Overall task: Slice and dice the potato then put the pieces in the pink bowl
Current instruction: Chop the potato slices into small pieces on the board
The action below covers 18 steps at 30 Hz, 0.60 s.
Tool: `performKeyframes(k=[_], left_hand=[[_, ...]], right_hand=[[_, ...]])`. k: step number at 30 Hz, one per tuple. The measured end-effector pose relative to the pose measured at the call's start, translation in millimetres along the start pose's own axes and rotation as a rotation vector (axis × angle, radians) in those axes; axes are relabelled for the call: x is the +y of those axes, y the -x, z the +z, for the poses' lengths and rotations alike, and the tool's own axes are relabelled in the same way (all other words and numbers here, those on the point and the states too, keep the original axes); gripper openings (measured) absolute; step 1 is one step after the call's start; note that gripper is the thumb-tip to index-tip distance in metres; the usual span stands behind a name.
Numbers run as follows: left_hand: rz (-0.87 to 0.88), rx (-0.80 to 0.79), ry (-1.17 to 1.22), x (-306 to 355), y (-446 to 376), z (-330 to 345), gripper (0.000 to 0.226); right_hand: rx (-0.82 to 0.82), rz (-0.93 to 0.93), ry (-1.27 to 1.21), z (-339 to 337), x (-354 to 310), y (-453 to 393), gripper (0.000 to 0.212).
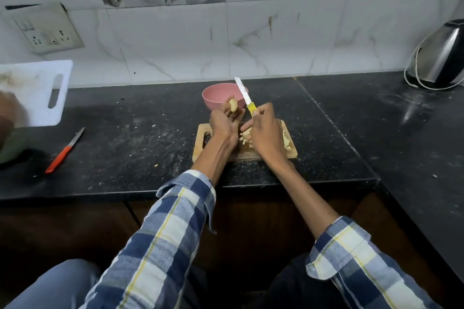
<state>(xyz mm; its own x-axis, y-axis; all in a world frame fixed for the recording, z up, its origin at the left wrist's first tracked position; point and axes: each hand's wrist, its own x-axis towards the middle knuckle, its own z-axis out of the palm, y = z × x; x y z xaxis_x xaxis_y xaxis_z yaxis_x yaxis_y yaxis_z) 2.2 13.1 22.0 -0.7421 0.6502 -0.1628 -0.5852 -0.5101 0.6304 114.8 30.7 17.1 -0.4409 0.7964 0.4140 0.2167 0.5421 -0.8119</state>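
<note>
Your wooden board (pixel 292 153) sits on the dark worktop (pixel 140 138), and I'll tell you where everything is from that board.

Your left hand (pixel 224 121) is lifted over the far edge of the board. Its grip is curled round a piece of potato (pixel 233 105) that has not been cut up yet. Your right hand (pixel 263 130) is over the middle of the board. Its grip is closed tight on the yellow handle of the knife (pixel 247 100), and the blade points up and away from you. Small cut potato pieces (pixel 286 139) lie on the board, partly hidden under your right hand.

The pink bowl (pixel 213 98) is just behind the board, very near your left hand. I cannot tell if anything is in it.

I think you are still in the cutting step. Some potato is diced, but the piece in your left hand is still whole. Next you should lay that piece flat on the board, bring the blade down to it, and keep your fingers tucked back. After that, the pieces go in the bowl.

Far to the left of the board lie a red-handled knife (pixel 64 152) and a white cutting board (pixel 37 90).
</note>
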Motion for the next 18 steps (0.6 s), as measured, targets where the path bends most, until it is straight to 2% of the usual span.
performKeyframes(k=[5, 11, 14, 18], left_hand=[[0.013, -0.026, -0.111, 5, 6, -2, 0.034], [0.392, -0.031, -0.864, 34, -7, -49, 0.017], [0.485, -0.004, -1.071, 39, -3, -68, 0.014], [0.573, 0.052, -1.209, 38, 5, -73, 0.012]], right_hand=[[-0.015, -0.012, -0.033, 3, -7, -2, 0.009], [-0.122, -0.031, 0.237, -10, -20, -7, 0.007], [-0.174, -0.063, 0.405, -11, -34, -3, 0.015], [-0.224, -0.086, 0.544, -7, -49, 6, 0.024]])
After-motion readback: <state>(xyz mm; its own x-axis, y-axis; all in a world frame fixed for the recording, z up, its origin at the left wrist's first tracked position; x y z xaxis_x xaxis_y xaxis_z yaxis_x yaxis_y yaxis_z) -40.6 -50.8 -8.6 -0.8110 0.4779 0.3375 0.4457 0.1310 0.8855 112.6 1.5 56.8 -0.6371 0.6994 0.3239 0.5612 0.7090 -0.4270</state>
